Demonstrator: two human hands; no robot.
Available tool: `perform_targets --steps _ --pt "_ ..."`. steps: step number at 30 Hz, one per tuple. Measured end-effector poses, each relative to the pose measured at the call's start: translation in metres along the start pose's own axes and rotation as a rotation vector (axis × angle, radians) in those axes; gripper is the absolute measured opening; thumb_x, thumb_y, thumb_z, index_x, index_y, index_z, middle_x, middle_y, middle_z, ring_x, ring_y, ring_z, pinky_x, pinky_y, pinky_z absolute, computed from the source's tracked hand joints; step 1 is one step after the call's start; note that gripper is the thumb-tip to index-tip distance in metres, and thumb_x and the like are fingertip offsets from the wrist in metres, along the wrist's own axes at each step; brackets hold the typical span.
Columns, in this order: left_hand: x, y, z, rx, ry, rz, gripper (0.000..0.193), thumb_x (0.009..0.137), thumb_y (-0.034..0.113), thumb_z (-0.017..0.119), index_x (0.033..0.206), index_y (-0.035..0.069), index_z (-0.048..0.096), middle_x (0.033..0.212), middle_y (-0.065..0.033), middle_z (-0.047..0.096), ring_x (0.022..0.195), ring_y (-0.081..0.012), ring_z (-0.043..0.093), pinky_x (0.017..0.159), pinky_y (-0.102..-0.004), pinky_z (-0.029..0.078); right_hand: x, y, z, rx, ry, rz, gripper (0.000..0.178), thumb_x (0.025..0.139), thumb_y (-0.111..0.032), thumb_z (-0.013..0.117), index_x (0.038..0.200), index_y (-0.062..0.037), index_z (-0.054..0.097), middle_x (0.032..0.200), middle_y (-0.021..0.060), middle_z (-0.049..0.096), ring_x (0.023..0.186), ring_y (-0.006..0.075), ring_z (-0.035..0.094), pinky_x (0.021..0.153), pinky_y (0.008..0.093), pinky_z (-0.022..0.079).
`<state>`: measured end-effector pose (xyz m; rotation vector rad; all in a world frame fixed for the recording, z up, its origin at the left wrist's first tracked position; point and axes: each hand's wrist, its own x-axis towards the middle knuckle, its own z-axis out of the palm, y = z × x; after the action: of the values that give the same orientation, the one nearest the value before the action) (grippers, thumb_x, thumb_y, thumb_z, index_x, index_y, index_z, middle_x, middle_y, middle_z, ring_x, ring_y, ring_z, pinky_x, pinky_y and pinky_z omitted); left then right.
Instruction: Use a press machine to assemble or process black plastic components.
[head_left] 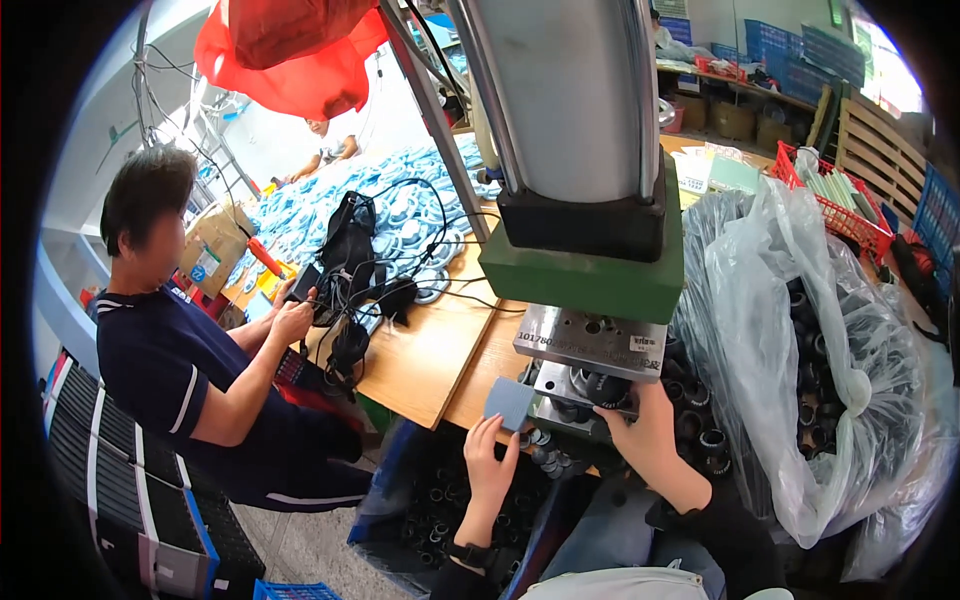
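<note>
My right hand [648,432] reaches into the press, its fingers and thumb closed around a black ring-shaped part [606,388] at the lower die. Over that part hangs the steel upper die plate [590,343], under a green block [585,275]. My left hand [488,462] is beside the die with fingers stretched and apart. Its fingertips touch the lower edge of a flat blue-grey square pad [510,402]; no grip on it shows. Several small dark round parts [552,455] lie just below the die.
A clear plastic bag [760,290] of black round parts stands at right. Below my left hand is a blue bin [385,520] with black rings. Another person [190,330] stands at left, handling a dark device near tangled cables [350,260]. Blue-white pieces [400,180] cover the table behind.
</note>
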<state>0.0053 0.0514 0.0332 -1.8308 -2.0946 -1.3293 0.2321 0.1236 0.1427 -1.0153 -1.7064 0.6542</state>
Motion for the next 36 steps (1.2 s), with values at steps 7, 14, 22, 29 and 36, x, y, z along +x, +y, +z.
perform_targets --steps 7,14,22,29,36 --pt "0.022 -0.001 0.018 -0.068 -0.076 0.065 0.034 0.082 0.012 0.063 0.115 0.004 0.061 0.121 -0.0095 0.059 0.124 -0.0341 0.046 0.102 -0.0486 0.033 0.012 -0.002 0.006 -0.024 -0.040 0.120 0.046 0.066 -0.008 0.078 0.109 -0.0035 0.059 0.102 0.0171 0.061 0.095 0.0370 0.058 0.079 0.0408 0.049" --pt "0.042 -0.026 0.026 0.042 -0.238 0.058 0.047 0.081 0.009 0.043 0.127 0.008 0.055 0.139 -0.0062 0.049 0.136 -0.0333 0.034 0.109 -0.0590 0.018 0.032 -0.002 0.026 -0.024 0.009 0.101 0.040 0.064 -0.007 0.082 0.098 0.0013 0.063 0.093 0.0118 0.065 0.083 0.0189 0.061 0.075 0.0319 0.049" --pt "0.026 -0.036 0.031 0.052 -0.228 0.033 0.049 0.081 0.010 0.048 0.129 0.014 0.054 0.140 -0.0034 0.048 0.137 -0.0252 0.035 0.106 -0.0593 0.020 -0.017 -0.034 -0.008 0.118 -0.015 0.210 0.064 0.068 -0.021 0.083 0.120 0.0009 0.053 0.117 0.0145 0.057 0.105 0.0278 0.058 0.089 0.0365 0.045" --pt "0.028 -0.032 0.022 0.145 -0.256 0.052 0.043 0.086 0.016 0.050 0.129 0.015 0.055 0.137 -0.0011 0.051 0.132 -0.0250 0.040 0.105 -0.0621 0.018 -0.034 -0.045 -0.144 -0.320 0.094 0.145 0.050 0.087 -0.023 0.061 0.131 0.0000 0.050 0.122 0.0198 0.057 0.109 0.0316 0.055 0.094 0.0369 0.043" --pt "0.082 0.061 0.005 -0.256 0.070 0.215 0.055 0.077 0.020 0.069 0.125 0.001 0.052 0.125 -0.0196 0.054 0.118 -0.0372 0.048 0.099 -0.0453 0.035 -0.034 0.167 -0.290 -0.713 0.103 0.359 0.039 0.087 -0.013 0.061 0.122 0.0020 0.052 0.117 0.0172 0.057 0.110 0.0303 0.054 0.098 0.0366 0.039"
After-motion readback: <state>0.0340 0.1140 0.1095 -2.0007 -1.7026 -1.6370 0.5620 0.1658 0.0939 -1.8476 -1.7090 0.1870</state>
